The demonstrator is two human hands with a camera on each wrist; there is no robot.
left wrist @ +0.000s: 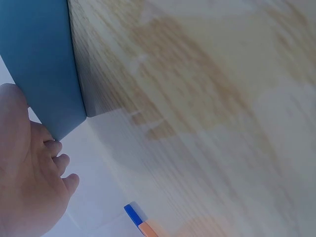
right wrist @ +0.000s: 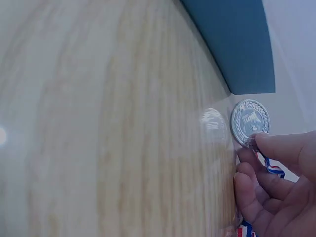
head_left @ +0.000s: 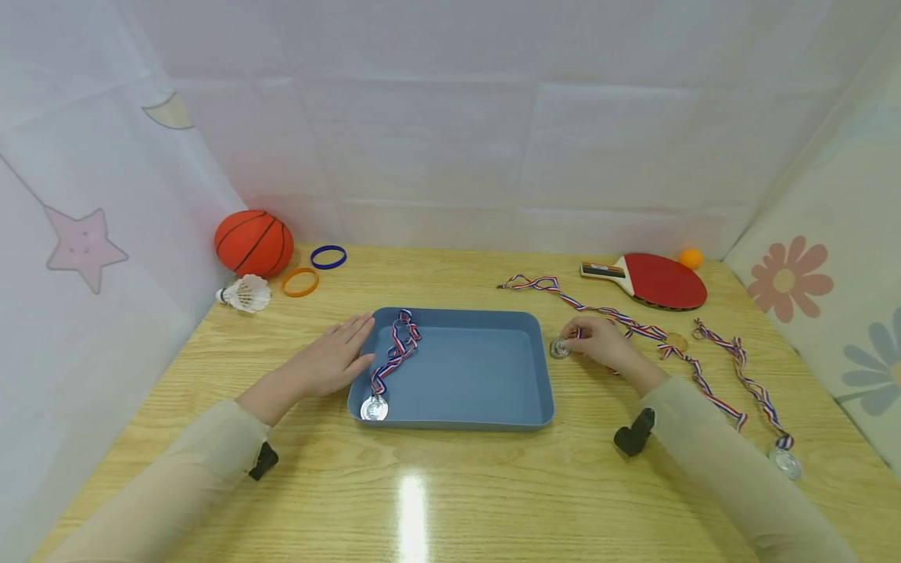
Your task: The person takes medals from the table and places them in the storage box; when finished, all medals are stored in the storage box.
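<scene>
My right hand (head_left: 600, 342) pinches a silver medal (right wrist: 250, 122) near its ribbon loop, just right of the blue-grey tray (head_left: 464, 418). In the right wrist view its red, white and blue ribbon (right wrist: 274, 169) trails between the fingers. My left hand (head_left: 331, 358) lies with fingers extended at the left rim of the tray, its palm facing down. Inside the tray, along the left side, is another silver medal (head_left: 375, 407) with its striped ribbon (head_left: 397, 356) stretched toward the back. The left wrist view shows the left hand (left wrist: 34, 173) against the tray wall (left wrist: 44, 59).
On the right lie a gold medal (head_left: 677, 342), a silver medal (head_left: 785, 463) and striped ribbons. Behind them are a red paddle (head_left: 665, 280) and an orange ball (head_left: 691, 258). At back left sit a basketball (head_left: 254, 243), a shuttlecock (head_left: 246, 294), an orange wristband (head_left: 300, 282) and a blue wristband (head_left: 328, 256).
</scene>
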